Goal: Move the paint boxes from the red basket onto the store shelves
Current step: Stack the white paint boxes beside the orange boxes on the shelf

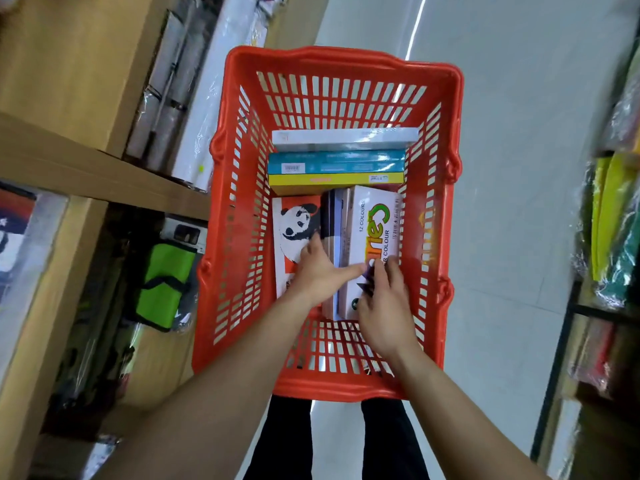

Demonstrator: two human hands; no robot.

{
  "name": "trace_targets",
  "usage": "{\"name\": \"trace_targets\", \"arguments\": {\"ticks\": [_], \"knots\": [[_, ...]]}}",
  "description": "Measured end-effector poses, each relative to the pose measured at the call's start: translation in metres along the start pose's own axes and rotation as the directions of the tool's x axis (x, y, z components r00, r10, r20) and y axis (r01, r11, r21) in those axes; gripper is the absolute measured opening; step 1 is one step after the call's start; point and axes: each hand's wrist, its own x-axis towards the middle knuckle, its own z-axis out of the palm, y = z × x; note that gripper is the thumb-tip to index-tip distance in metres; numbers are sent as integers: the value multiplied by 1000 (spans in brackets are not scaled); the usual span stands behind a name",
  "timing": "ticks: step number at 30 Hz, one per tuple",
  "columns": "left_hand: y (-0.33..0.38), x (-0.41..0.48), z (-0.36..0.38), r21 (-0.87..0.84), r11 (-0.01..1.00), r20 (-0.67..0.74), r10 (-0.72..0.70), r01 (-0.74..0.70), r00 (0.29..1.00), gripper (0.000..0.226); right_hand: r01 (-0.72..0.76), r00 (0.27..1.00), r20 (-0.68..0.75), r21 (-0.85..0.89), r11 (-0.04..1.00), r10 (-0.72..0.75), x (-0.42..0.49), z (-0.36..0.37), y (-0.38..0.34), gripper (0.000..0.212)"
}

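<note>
The red basket [235,237] stands on the floor below me with several paint boxes on edge inside. A white box, a teal box [336,162] and a yellow box [332,179] line the far end. Nearer lie a panda box [294,223], thin dark boxes [334,216] and a white "12 COLOURS" box [375,223]. Both my hands are down in the basket. My left hand [317,271] rests on the panda box, its thumb reaching across the thin boxes. My right hand [386,303] lies on the near end of the white box, fingers curled over it.
Wooden store shelves [86,168] run along the left with wrapped white rolls and a green bag [162,282]. Another rack with coloured wrapped goods [609,216] is at the right. Pale floor stretches beyond the basket. My legs stand right behind it.
</note>
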Motion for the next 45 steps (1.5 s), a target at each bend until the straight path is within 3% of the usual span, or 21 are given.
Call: {"name": "trace_targets", "arguments": {"ticks": [3, 8, 15, 22, 32, 36, 40, 43, 45], "knots": [[-1, 3, 4, 15, 999, -36, -47, 48, 998, 131, 1, 1000, 4, 25, 1000, -1, 2, 0, 2, 62], [-1, 7, 6, -162, 983, -42, -90, 82, 995, 119, 30, 999, 12, -21, 999, -30, 1, 1, 9, 63], [2, 10, 5, -95, 990, -29, -111, 108, 993, 135, 20, 1000, -2, 47, 999, -20, 1, -1, 6, 72], [5, 11, 8, -83, 988, -41, -130, 127, 991, 126, -2, 1000, 9, 84, 996, 2, 2, -1, 5, 76], [9, -2, -11, -88, 991, -69, -104, 98, 992, 135, 87, 996, -5, 80, 993, -87, -2, 1, 3, 61], [9, -20, -32, -145, 985, -78, -103, 91, 992, 131, 60, 998, -48, 215, 975, -51, -5, -4, -3, 53], [16, -53, -54, -295, 955, -124, -44, 5, 991, 118, 53, 994, -113, 484, 874, 2, -5, -14, -28, 40], [15, -74, -65, -470, 881, -141, -12, -56, 990, 95, -24, 997, 66, 676, 736, -28, -4, -17, -34, 38], [14, -87, -71, -531, 844, -129, 14, -81, 992, 85, -128, 968, 231, 798, 589, -102, -5, -18, -36, 37]]}}
